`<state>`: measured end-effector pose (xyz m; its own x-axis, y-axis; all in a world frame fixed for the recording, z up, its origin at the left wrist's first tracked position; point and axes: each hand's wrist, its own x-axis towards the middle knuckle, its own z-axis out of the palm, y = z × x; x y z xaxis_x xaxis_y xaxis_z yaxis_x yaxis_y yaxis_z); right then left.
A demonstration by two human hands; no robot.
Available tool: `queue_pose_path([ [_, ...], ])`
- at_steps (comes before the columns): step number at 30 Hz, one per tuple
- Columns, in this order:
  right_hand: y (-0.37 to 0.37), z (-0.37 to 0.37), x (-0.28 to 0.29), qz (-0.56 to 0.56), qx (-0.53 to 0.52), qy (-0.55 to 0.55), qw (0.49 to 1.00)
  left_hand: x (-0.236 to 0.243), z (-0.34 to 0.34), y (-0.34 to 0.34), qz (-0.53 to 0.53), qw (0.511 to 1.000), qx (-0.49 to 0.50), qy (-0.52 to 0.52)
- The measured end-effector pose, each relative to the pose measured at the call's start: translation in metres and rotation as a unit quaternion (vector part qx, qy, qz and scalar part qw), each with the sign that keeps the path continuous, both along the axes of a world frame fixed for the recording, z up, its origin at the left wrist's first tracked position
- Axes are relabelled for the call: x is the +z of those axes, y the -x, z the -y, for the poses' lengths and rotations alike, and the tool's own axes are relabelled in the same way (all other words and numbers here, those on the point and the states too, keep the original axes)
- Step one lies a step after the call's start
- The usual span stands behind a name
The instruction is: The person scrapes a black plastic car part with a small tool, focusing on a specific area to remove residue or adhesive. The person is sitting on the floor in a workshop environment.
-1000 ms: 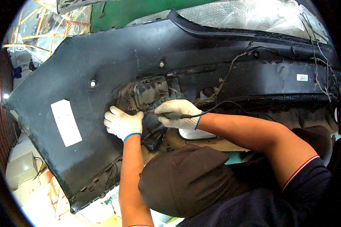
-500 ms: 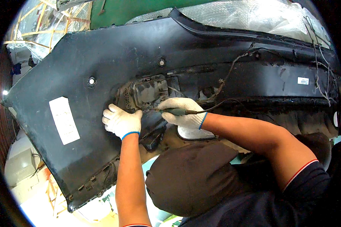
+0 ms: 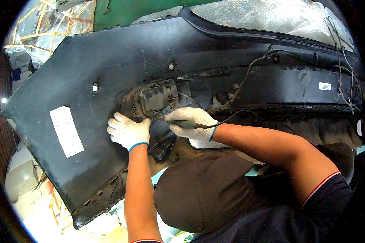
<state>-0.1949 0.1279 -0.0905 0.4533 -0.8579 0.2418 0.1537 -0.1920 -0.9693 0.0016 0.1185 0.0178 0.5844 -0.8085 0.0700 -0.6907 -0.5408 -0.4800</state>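
Observation:
A large black car bumper [image 3: 121, 52] lies with its inner side up beneath both hands. My left hand [image 3: 129, 130], in a white knit glove with a blue cuff, rests on it with the fingers spread. My right hand [image 3: 192, 121], gloved the same way, grips the green handle of what looks like a corded soldering iron [image 3: 186, 124]. Its tip end points left toward the gap between the hands, but the tip itself cannot be made out. Just beyond the hands sits a dusty rectangular black housing [image 3: 158, 98]. The tool's black cord [image 3: 235, 113] trails off to the right.
A brown cap [image 3: 202, 192] covers the lower middle of the view. A wiring harness [image 3: 247, 75] runs along the bumper's right half. A white paper label [image 3: 67, 131] lies at left. Bubble wrap [image 3: 263, 18] and wrapped wooden framing [image 3: 40, 24] stand behind.
My right hand has shifted slightly left, and the tool's handle now tilts down more at its cord end. The whole scene has slid a little left. My left hand keeps its place on the bumper.

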Motion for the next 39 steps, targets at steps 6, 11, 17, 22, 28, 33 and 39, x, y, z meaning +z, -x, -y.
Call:
queue_pose_path([
  [6,-0.002,0.001,-0.006,-0.016,0.016,0.069,0.997,0.0,0.001,0.002,0.004,1.0,0.0,-0.002],
  [11,-0.005,0.0,-0.011,-0.003,0.004,0.058,0.998,0.001,0.004,0.004,-0.006,1.0,0.013,-0.017],
  [17,-0.002,0.003,0.003,0.049,0.035,-0.13,0.99,-0.001,0.001,0.0,-0.004,1.0,0.013,-0.011],
  [22,0.001,0.007,-0.005,0.005,-0.001,-0.107,0.994,0.0,0.002,0.004,0.002,1.0,0.012,-0.007],
  [28,0.004,0.007,-0.007,0.017,0.008,-0.081,0.997,0.0,0.003,0.004,-0.006,1.0,0.017,-0.006],
  [33,0.0,0.008,-0.006,0.026,0.015,-0.09,0.995,-0.002,0.001,0.002,-0.003,1.0,0.013,-0.004],
  [39,-0.001,0.007,-0.009,0.015,0.017,-0.082,0.996,-0.005,0.0,0.001,0.005,1.0,0.003,0.004],
])
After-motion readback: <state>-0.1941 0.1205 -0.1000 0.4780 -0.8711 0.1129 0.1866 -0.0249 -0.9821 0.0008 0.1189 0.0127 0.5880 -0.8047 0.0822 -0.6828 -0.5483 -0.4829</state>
